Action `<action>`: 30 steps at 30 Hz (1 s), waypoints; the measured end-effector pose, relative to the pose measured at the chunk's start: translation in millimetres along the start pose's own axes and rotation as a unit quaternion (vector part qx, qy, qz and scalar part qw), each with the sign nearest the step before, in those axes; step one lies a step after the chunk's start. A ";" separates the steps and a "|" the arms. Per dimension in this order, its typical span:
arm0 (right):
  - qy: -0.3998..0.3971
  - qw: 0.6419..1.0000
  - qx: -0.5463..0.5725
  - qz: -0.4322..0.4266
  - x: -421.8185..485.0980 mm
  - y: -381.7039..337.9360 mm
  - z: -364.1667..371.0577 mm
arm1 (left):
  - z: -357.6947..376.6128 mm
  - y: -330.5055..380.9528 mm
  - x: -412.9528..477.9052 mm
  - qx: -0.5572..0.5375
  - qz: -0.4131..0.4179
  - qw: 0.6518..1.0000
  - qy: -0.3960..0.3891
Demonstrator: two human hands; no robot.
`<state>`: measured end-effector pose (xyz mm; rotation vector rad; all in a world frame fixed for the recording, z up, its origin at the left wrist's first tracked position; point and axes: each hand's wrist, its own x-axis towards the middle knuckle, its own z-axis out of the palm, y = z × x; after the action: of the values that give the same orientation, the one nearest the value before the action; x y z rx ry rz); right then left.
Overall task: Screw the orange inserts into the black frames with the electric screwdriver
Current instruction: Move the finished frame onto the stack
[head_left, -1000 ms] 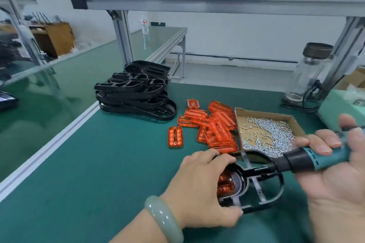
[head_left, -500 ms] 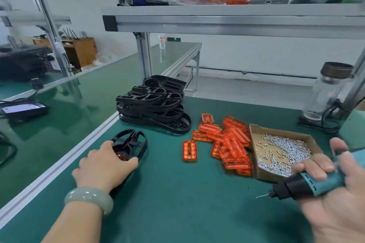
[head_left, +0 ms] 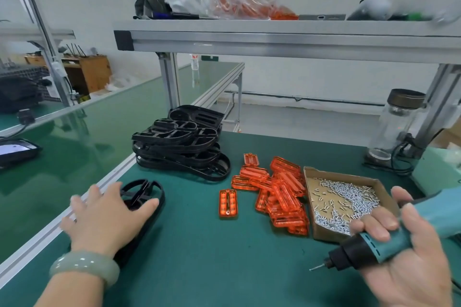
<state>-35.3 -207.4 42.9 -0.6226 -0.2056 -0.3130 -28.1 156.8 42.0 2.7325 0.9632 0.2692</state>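
Observation:
A black frame (head_left: pixel 146 193) lies at the left of the green mat, by the table's aluminium edge. My left hand (head_left: pixel 104 217) rests flat on it with fingers spread, covering most of it. My right hand (head_left: pixel 409 257) grips the teal electric screwdriver (head_left: pixel 374 244) at the lower right, with its bit pointing left and down just above the mat. A stack of black frames (head_left: pixel 179 147) stands at the back left. A pile of orange inserts (head_left: pixel 282 192) lies mid-table, and a single orange insert (head_left: pixel 228 203) lies apart to its left.
An open cardboard box of small silver screws (head_left: pixel 346 197) sits right of the orange pile. A glass jar (head_left: pixel 396 122) and cables stand at the back right. A metal shelf (head_left: pixel 274 40) carrying bags overhangs the bench. An aluminium rail (head_left: pixel 74 214) borders the mat on the left.
My left hand moved the black frame from under the screwdriver to the mat's left side and now lies flat on it. My right hand drew the screwdriver back to the lower right.

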 end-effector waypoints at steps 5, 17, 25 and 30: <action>0.020 1.000 -0.023 0.005 0.1 1.8 0.3 | -12.9 40.4 27.9 -0.124 0.173 0.973 0.094; 0.064 0.998 -0.019 -0.018 8.8 10.3 -8.6 | -26.5 100.4 118.9 -0.004 0.276 0.961 -0.010; 0.048 0.985 0.130 0.105 -5.5 9.5 -14.4 | -31.8 102.9 149.7 0.150 0.318 0.932 -0.087; 0.033 0.982 0.129 0.137 -2.2 8.7 -17.3 | -25.0 92.7 153.2 0.090 0.341 0.934 -0.049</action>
<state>-32.7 -210.6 23.9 -0.3756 -0.0923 -0.0387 138.1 187.8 106.1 3.1205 -0.0262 0.1548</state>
